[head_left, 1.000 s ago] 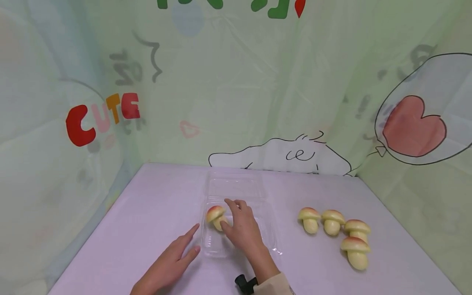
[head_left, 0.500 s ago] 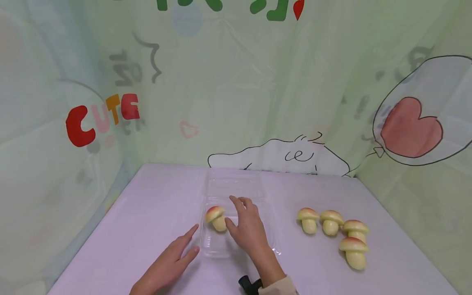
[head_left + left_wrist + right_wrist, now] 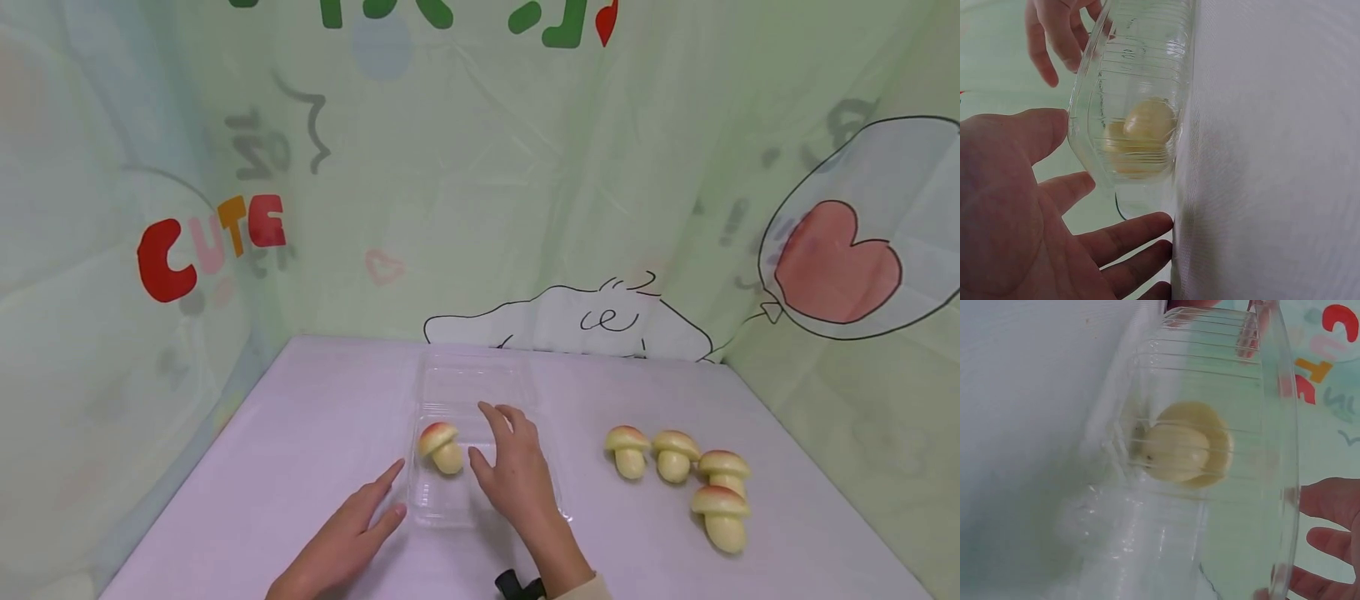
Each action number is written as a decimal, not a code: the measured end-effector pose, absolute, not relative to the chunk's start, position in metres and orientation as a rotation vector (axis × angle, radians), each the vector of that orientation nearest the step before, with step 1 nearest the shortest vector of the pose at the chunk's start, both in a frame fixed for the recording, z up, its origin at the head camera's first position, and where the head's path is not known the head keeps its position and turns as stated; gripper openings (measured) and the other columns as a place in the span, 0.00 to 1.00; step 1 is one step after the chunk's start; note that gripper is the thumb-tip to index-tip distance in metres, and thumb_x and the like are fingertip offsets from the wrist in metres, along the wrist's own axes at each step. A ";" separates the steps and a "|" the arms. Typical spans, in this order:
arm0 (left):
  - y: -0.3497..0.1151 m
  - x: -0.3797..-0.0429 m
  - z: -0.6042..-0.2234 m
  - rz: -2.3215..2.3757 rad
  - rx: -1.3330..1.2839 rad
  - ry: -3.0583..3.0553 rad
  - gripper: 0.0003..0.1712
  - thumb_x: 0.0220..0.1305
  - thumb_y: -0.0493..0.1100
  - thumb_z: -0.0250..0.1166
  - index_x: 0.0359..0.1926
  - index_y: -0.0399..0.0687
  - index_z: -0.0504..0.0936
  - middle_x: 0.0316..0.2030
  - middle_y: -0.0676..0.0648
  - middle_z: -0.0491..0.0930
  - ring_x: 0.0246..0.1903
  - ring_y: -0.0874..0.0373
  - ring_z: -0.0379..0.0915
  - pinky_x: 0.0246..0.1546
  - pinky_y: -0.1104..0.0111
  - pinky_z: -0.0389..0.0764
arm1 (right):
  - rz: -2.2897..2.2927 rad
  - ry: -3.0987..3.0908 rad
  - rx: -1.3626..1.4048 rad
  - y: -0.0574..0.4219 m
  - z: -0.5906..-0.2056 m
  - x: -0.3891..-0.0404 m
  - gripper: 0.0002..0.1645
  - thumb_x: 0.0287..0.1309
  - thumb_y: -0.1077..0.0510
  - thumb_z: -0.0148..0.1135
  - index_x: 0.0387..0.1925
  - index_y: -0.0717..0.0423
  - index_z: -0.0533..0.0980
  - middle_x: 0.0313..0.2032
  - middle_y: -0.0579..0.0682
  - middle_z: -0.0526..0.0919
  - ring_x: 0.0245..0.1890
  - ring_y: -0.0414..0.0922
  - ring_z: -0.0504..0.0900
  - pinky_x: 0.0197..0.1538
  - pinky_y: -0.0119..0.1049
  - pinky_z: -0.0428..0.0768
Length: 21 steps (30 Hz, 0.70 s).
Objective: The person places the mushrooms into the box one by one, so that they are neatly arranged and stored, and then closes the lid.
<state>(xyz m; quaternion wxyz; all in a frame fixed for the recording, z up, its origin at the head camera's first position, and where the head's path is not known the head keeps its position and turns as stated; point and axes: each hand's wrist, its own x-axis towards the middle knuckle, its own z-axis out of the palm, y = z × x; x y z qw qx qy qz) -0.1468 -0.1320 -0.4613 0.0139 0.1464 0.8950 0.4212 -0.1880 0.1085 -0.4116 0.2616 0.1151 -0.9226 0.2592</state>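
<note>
A toy mushroom point(image 3: 444, 450) with a red-tinged cap lies in the left part of a clear plastic box point(image 3: 450, 514), whose lid point(image 3: 476, 382) is folded back. Through the box wall the same mushroom point(image 3: 1149, 123) shows in the left wrist view. My left hand point(image 3: 348, 527) is beside the box's left edge, fingers extended and holding nothing. Over the box, just right of the mushroom, hovers my right hand point(image 3: 513, 471), thumb and fingers spread and apart from it. In the right wrist view that hand point(image 3: 1335, 540) appears at the right edge, beyond the box wall.
Several more mushrooms point(image 3: 675, 456) lie to the right of the box on the pale table point(image 3: 315, 400). A black object point(image 3: 517, 586) is partly visible near the right wrist. A printed curtain point(image 3: 480, 183) surrounds the table at the back and sides.
My right hand has let go of the mushroom and drawn away to the right. The mushroom stays in the box, and my left hand has hardly moved.
</note>
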 end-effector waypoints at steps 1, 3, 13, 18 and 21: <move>-0.132 -0.147 -0.461 1.313 0.457 2.788 0.37 0.77 0.60 0.57 0.80 0.57 0.61 0.72 0.41 0.70 0.73 0.40 0.65 0.70 0.38 0.65 | 0.706 -2.494 0.310 0.109 -0.411 -0.187 0.35 0.56 0.60 0.76 0.66 0.54 0.76 0.59 0.59 0.78 0.57 0.59 0.79 0.47 0.51 0.86; -0.131 -0.146 -0.460 1.314 0.458 2.789 0.37 0.77 0.60 0.57 0.80 0.57 0.61 0.73 0.42 0.70 0.73 0.41 0.65 0.71 0.39 0.65 | 0.713 -2.492 0.307 0.111 -0.410 -0.187 0.36 0.57 0.60 0.75 0.67 0.54 0.75 0.59 0.59 0.78 0.57 0.60 0.79 0.47 0.51 0.86; -0.132 -0.149 -0.462 1.298 0.450 2.782 0.37 0.77 0.61 0.56 0.81 0.61 0.60 0.73 0.41 0.69 0.74 0.39 0.63 0.71 0.38 0.63 | 0.760 -2.471 0.287 0.120 -0.403 -0.188 0.37 0.58 0.60 0.75 0.69 0.53 0.74 0.61 0.59 0.77 0.59 0.60 0.77 0.49 0.54 0.85; -0.133 -0.148 -0.462 1.290 0.441 2.778 0.37 0.77 0.61 0.56 0.81 0.61 0.60 0.73 0.41 0.69 0.74 0.39 0.63 0.71 0.38 0.63 | 0.756 -2.500 0.250 0.123 -0.400 -0.186 0.37 0.58 0.59 0.75 0.69 0.52 0.73 0.62 0.58 0.76 0.60 0.59 0.77 0.48 0.53 0.85; -0.133 -0.148 -0.462 1.295 0.435 2.773 0.37 0.77 0.61 0.56 0.81 0.60 0.60 0.73 0.40 0.69 0.74 0.38 0.62 0.71 0.38 0.63 | 0.741 -2.513 0.236 0.125 -0.398 -0.185 0.38 0.58 0.59 0.75 0.69 0.52 0.73 0.62 0.58 0.76 0.60 0.59 0.77 0.49 0.52 0.86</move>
